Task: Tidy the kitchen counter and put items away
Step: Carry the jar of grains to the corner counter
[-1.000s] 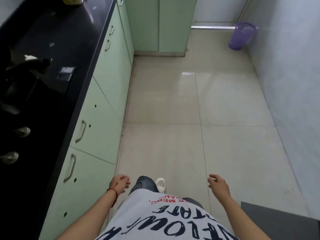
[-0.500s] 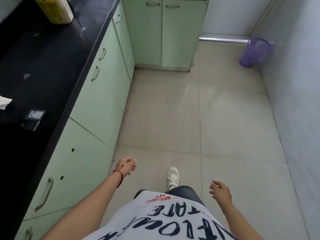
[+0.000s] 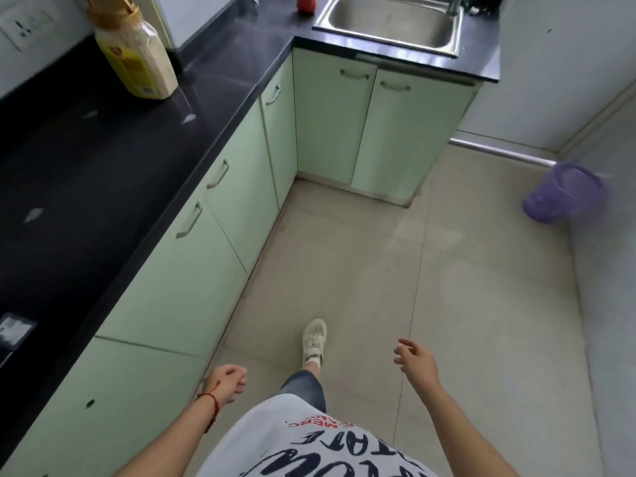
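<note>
Change: over the last second the view has lifted and swung forward, so the yellow food packet, only a cropped corner at the top edge before, now stands whole in the upper left of the frame; the steel sink and a red round item beside it, both out of sight earlier, now show along the top edge.
Meaning for the task: the person is walking along the cabinets toward the far corner; judging by this, the step in hand is the approach to the next thing to put away, and nothing has been picked up yet.
Left hand: low in the frame beside the green cabinet fronts, fingers loosely curled, grip holding nothing.
Right hand: lower right of centre above the floor tiles, fingers relaxed and spread, grip wide and holding nothing.
Counter: black, running up the left side; a small dark card-like object lies at the left edge, and pale scraps dot the surface.
Packet relative to the grip: upright on the counter, well apart from both hands, up and to the left of the left hand.
Elsewhere: a purple basket stands at the right wall.
</note>
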